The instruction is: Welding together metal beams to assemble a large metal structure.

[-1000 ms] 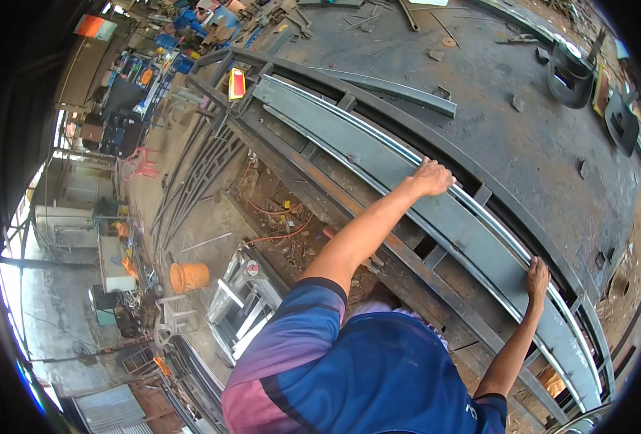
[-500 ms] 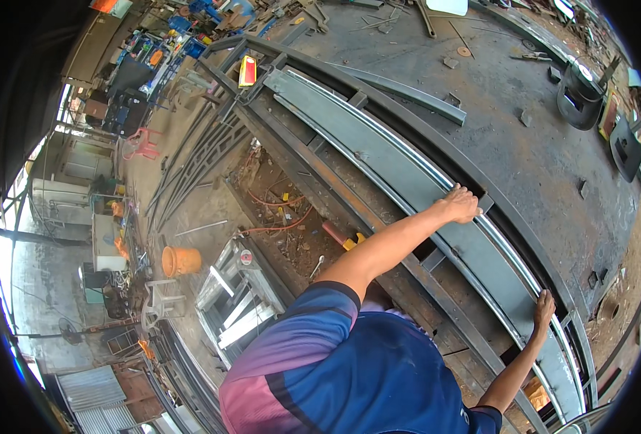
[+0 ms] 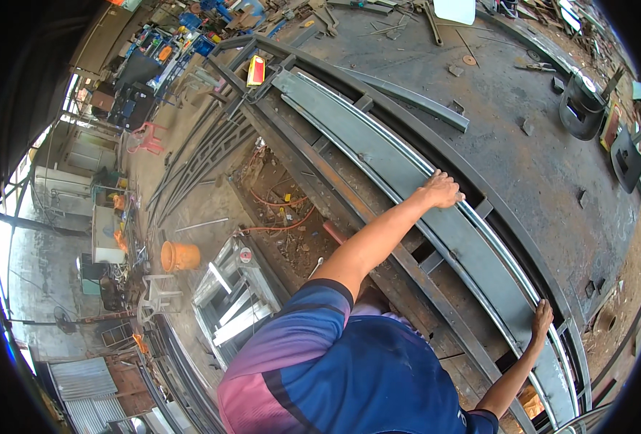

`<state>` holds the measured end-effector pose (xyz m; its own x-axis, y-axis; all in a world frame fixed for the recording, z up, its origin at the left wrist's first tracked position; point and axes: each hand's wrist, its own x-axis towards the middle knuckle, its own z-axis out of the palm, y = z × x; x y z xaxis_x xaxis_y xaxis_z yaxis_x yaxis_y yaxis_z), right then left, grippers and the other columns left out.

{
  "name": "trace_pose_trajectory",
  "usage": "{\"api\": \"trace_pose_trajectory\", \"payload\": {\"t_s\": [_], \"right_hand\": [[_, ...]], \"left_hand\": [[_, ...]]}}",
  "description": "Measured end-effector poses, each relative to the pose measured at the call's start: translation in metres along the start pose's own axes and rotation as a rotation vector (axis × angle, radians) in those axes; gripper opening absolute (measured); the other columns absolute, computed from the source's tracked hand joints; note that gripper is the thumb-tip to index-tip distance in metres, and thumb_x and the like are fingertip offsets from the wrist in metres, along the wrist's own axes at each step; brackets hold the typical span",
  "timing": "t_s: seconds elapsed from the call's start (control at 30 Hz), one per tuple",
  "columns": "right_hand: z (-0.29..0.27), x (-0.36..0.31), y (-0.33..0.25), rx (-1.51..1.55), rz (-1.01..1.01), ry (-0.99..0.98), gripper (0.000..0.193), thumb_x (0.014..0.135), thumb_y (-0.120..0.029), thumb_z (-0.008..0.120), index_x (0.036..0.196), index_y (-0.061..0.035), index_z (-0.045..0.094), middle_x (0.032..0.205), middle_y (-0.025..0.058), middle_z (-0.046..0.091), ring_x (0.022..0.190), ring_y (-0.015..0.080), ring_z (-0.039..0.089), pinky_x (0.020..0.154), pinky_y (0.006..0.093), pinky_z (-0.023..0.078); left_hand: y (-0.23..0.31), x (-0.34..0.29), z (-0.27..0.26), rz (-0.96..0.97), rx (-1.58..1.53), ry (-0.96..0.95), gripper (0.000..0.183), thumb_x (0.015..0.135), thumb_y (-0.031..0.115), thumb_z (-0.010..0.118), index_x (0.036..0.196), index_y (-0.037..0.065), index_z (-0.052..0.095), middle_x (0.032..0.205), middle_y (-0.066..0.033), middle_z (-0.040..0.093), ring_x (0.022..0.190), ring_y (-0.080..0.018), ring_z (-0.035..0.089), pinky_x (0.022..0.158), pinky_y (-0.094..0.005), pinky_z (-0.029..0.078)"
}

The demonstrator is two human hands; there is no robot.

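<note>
A long curved grey steel channel (image 3: 378,148) lies along a dark steel frame (image 3: 313,155) beside a wide steel work table (image 3: 523,166). My left hand (image 3: 442,189) reaches out and rests on the far edge of the channel near its middle, fingers curled over it. My right hand (image 3: 542,319) grips the same edge farther along, toward the lower right. Both arms are stretched out over the frame. My blue and pink shirt (image 3: 335,376) fills the lower middle.
A red and yellow tool (image 3: 255,70) sits at the channel's far end. A flat steel bar (image 3: 407,98) and scraps lie on the table. Two dark cans (image 3: 579,107) stand at right. An orange bucket (image 3: 178,255), an aluminium ladder (image 3: 237,293) and stacked curved bars (image 3: 197,159) are on the floor at left.
The view has shifted, so the channel and frame sit lower and more to the right. Both hands stay on the channel's edge, and the right hand has slid farther down along it.
</note>
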<state>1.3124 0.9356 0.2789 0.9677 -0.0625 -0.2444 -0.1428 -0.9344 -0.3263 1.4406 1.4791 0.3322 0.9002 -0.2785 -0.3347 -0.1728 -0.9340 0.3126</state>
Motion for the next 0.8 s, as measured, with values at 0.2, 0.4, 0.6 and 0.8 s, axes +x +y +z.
{"api": "trace_pose_trajectory", "payload": {"t_s": [0.2, 0.4, 0.6, 0.8], "right_hand": [[-0.002, 0.002, 0.001, -0.047, 0.022, -0.013, 0.046, 0.101, -0.036, 0.038, 0.120, 0.0015, 0.058, 0.120, 0.0226, 0.060, 0.117, 0.0361, 0.052, 0.101, 0.0444, 0.035], [-0.010, 0.002, -0.006, -0.026, 0.026, -0.005, 0.046, 0.101, -0.036, 0.039, 0.120, 0.0015, 0.058, 0.121, 0.0221, 0.059, 0.117, 0.0364, 0.052, 0.101, 0.0447, 0.034], [-0.005, -0.001, 0.024, 0.010, 0.020, 0.049, 0.045, 0.099, -0.038, 0.041, 0.112, -0.0001, 0.061, 0.107, 0.0235, 0.062, 0.104, 0.0410, 0.056, 0.090, 0.0480, 0.040], [-0.012, 0.012, 0.028, 0.095, 0.112, -0.119, 0.046, 0.097, -0.041, 0.042, 0.101, 0.0002, 0.063, 0.094, 0.0257, 0.062, 0.092, 0.0438, 0.057, 0.078, 0.0504, 0.041]], "left_hand": [[0.002, 0.005, -0.005, -0.012, -0.058, -0.046, 0.055, 0.094, 0.049, 0.044, 0.106, 0.001, 0.068, 0.118, -0.0212, 0.061, 0.118, -0.0392, 0.049, 0.109, -0.0549, 0.026], [0.005, -0.002, 0.000, -0.009, -0.070, -0.001, 0.055, 0.094, 0.048, 0.044, 0.108, -0.001, 0.068, 0.118, -0.0225, 0.060, 0.121, -0.0411, 0.047, 0.110, -0.0567, 0.023], [0.014, 0.000, 0.008, 0.021, -0.106, -0.013, 0.055, 0.094, 0.048, 0.045, 0.109, 0.000, 0.067, 0.119, -0.0231, 0.060, 0.122, -0.0416, 0.046, 0.111, -0.0572, 0.022], [0.015, 0.001, 0.013, 0.011, -0.125, -0.008, 0.055, 0.093, 0.048, 0.046, 0.110, 0.000, 0.067, 0.119, -0.0232, 0.060, 0.124, -0.0401, 0.046, 0.112, -0.0564, 0.021]]}}
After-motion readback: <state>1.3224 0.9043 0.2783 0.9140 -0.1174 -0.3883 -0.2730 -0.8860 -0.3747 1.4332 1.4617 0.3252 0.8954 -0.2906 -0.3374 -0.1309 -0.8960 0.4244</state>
